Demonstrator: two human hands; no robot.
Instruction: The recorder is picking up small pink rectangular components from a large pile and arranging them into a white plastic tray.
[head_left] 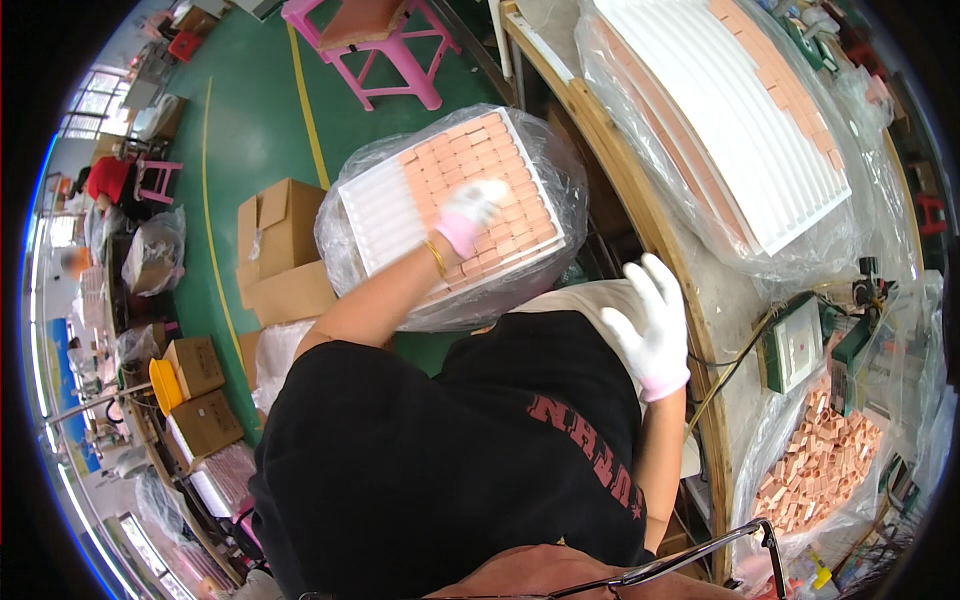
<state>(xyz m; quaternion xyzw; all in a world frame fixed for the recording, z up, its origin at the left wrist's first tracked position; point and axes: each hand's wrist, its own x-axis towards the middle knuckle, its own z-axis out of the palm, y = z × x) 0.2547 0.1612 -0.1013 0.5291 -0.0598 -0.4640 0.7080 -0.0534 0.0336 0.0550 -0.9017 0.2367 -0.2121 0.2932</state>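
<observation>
My left hand [468,215], in a white glove with a pink cuff, is over a white ridged tray [375,205] set with rows of small copper-coloured blocks [445,165]. Its fingers are smeared by motion, so whether they hold a block I cannot tell. The tray's left part shows bare white grooves. Clear plastic wrap [345,165] spreads around and under it. My right hand [652,325], gloved the same way, is raised by the bench edge with fingers spread and nothing in it.
On the bench [705,330] to my right lie a larger stack of white trays [720,120] with copper blocks, a small boxed device with a screen [795,345] and a heap of loose copper pieces [820,465] on plastic. Cardboard boxes [280,230] and a pink stool [375,50] stand on the green floor.
</observation>
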